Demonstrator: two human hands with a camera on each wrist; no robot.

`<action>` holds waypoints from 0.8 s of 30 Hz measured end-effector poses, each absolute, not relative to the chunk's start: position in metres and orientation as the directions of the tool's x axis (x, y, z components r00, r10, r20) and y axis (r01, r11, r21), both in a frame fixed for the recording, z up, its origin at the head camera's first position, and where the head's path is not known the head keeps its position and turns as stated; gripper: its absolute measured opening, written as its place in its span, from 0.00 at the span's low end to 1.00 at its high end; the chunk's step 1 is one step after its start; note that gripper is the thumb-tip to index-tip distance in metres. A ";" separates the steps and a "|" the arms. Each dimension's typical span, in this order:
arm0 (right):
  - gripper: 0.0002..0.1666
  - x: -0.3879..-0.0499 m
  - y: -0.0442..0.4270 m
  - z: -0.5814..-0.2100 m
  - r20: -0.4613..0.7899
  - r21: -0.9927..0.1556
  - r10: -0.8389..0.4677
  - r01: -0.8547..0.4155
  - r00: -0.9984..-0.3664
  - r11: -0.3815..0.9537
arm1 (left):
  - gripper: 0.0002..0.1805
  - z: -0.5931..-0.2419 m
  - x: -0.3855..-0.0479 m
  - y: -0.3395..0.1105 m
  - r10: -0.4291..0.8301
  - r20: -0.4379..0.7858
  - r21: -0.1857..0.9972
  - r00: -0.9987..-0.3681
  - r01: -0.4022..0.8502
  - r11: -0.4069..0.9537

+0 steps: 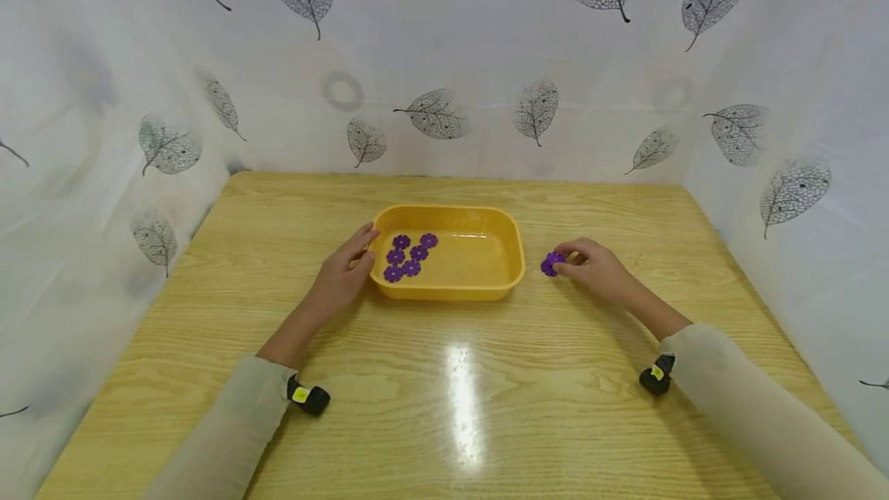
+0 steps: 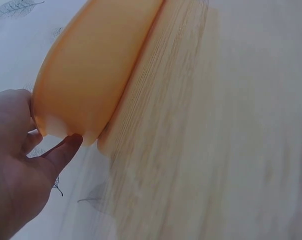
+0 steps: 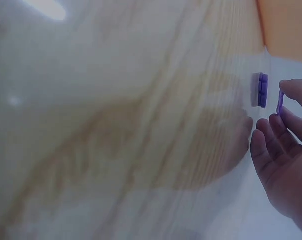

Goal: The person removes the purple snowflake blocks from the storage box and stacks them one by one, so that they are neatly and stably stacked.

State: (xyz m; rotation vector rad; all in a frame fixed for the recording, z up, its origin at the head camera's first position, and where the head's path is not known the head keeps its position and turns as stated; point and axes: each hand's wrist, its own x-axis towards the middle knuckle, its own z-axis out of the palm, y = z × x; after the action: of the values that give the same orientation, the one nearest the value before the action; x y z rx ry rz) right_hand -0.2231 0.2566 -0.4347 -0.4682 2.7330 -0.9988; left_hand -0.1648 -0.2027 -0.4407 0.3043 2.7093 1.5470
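My right hand [image 1: 597,271] is to the right of the yellow tray [image 1: 444,293], pinching a thin purple flower-shaped disc [image 3: 280,102] between thumb and fingers. In the right wrist view, a small stack of purple flower-shaped discs [image 3: 262,91] rests on the table, just apart from the held one. At the tray's left end, my left hand [image 1: 342,275] touches the rim and outer wall with fairly relaxed fingers. Its thumb [image 2: 65,152] lies against the end wall in the left wrist view; some fingertips are hidden there. Several purple flower-shaped discs [image 1: 395,257] lie in the tray's left part, in two slanting rows.
A wooden table [image 1: 389,407] carries everything, with a bright light reflection near its front. White leaf-printed curtains [image 1: 444,45] hang behind the table and along both sides. Each wrist wears a small black camera [image 1: 316,400].
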 end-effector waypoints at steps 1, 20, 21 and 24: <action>0.25 -0.223 0.257 -0.436 -0.073 -0.655 -0.360 -0.227 -0.930 0.720 | 0.28 -0.441 -0.165 -0.203 0.171 0.091 0.854 -0.981 0.165 0.493; 0.23 -0.223 0.255 -0.442 -0.047 -0.617 -0.402 -0.290 -0.914 0.732 | 0.28 -0.438 -0.163 -0.202 0.174 0.078 0.859 -0.982 0.155 0.489; 0.23 -0.223 0.255 -0.442 -0.046 -0.615 -0.405 -0.293 -0.913 0.732 | 0.28 -0.438 -0.163 -0.202 0.173 0.075 0.859 -0.982 0.152 0.488; 0.22 -0.224 0.254 -0.442 -0.043 -0.615 -0.409 -0.298 -0.911 0.730 | 0.28 -0.438 -0.163 -0.202 0.170 0.069 0.861 -0.983 0.145 0.488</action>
State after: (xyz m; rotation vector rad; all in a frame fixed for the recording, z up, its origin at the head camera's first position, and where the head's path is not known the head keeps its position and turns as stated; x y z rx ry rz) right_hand -0.2237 0.2543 -0.4422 -0.5690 2.7555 -0.9348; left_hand -0.1629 -0.2021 -0.4379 0.2847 2.6885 1.5508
